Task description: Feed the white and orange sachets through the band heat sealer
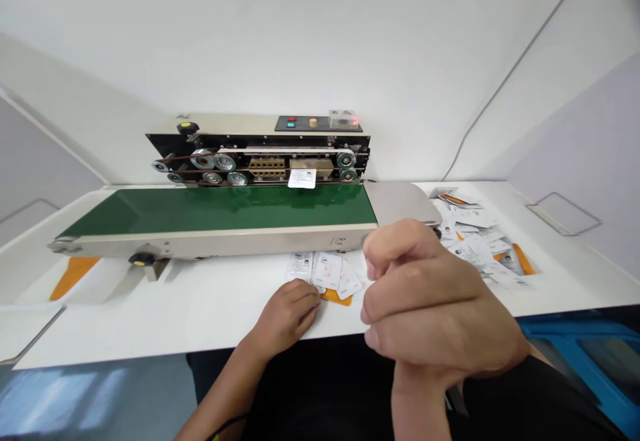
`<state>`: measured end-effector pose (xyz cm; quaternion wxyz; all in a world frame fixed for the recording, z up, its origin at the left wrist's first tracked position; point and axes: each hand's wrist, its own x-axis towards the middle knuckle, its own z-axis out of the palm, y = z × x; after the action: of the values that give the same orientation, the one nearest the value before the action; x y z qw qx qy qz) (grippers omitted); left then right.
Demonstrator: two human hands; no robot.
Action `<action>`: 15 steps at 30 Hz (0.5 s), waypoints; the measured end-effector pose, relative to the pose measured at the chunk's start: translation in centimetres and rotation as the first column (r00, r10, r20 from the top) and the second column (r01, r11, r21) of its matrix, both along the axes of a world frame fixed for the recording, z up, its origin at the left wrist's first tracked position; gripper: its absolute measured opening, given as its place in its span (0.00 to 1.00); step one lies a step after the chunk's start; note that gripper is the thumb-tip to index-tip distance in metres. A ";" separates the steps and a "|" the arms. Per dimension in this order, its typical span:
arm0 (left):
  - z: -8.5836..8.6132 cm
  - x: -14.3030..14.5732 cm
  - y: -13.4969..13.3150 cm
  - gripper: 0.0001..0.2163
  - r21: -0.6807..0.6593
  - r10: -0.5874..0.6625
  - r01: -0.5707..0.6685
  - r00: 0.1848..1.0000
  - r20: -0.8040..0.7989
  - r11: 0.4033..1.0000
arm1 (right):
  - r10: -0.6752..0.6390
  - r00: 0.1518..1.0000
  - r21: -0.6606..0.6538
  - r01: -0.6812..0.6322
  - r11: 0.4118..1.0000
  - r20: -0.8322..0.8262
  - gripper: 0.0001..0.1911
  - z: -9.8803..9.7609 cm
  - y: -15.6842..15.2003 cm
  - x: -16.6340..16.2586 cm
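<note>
Small flat white printed pkts (328, 270) lie fanned on the white desk (210, 314), near side, approx. mid-desk, w/ a flat orange piece (337, 297) showing under their near edge. Left hand (290, 309) is the nearer one: it's down at the pkts' near-left corner, fingertips at the edge, so the fan lies just far & right of it. Long axes run roughly near-to-far; the rightmost pkt is skewed, near end swung right. Left fingers are bent down; can't tell if they pinch a pkt, b/c the tips are hidden. Right hand (435, 294) is raised, right of the fan & closer to the cam., clenched w/ fingers curled in; nothing shows in it, tho the palm's hidden. Far of the fan: long green flat belt (225, 209), running left–right. Behind it, black-faced mach. (260, 141) w/ metal wheels, brass-coloured blocks & a ctrl panel incl. red & green buttons, red light lit. One white printed pkt (302, 178) sticks out of the mach. front over the belt's far edge, long axis left–right. Right of the belt, grey rounded plate (403, 202); further right, loose heap of white & orange pkts (473, 251). Near right, off the desk: blue plastic stool (580, 348), partly in view.
</note>
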<state>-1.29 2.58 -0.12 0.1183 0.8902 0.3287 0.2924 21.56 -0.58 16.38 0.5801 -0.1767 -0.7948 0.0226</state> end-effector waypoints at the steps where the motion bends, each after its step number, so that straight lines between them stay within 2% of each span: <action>1: -0.3 -0.1 0.1 0.11 -0.012 -0.041 0.041 0.999 -0.036 0.999 | 0.002 0.999 0.012 -0.002 1.000 -0.034 0.17 -0.1 0.1 0.0; 3: -1.0 -0.4 0.3 0.10 0.009 -0.049 0.050 0.996 -0.076 0.999 | 0.023 0.996 0.049 -0.019 0.999 -0.081 0.17 -0.4 0.6 0.0; 6: -2.0 -0.7 0.8 0.08 0.082 0.107 -0.106 0.994 -0.016 0.991 | 0.046 0.990 0.069 -0.037 0.997 -0.133 0.18 -1.8 1.9 -0.3; 8: -2.6 -0.8 1.1 0.10 0.089 0.234 -0.236 0.972 0.037 0.968 | 0.053 0.984 0.021 -0.050 0.999 -0.168 0.19 -3.3 2.4 -0.6; 10: -2.9 -0.9 1.4 0.15 0.055 0.302 -0.303 0.953 0.035 0.951 | 0.083 0.978 -0.092 -0.102 0.990 -0.192 0.17 -5.0 2.1 -0.7; 12: -3.1 -0.8 1.5 0.20 0.023 0.302 -0.302 0.953 -0.001 0.953 | 0.186 0.956 -0.211 -0.235 0.949 -0.226 0.16 -6.5 1.1 -0.6; 13: -3.2 -0.8 1.6 0.20 0.016 0.290 -0.290 0.957 -0.020 0.957 | 0.263 0.934 -0.223 -0.318 0.922 -0.242 0.18 -7.1 0.3 -0.4; 15: -3.3 -0.7 1.6 0.19 0.015 0.273 -0.273 0.961 -0.048 0.962 | 0.352 0.929 -0.211 -0.369 0.905 -0.115 0.22 -8.1 -1.5 0.2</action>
<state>-1.95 4.21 -3.39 0.0650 0.8439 0.4499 0.2851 21.77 -2.08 8.27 0.5709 -0.0913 -0.7836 0.2275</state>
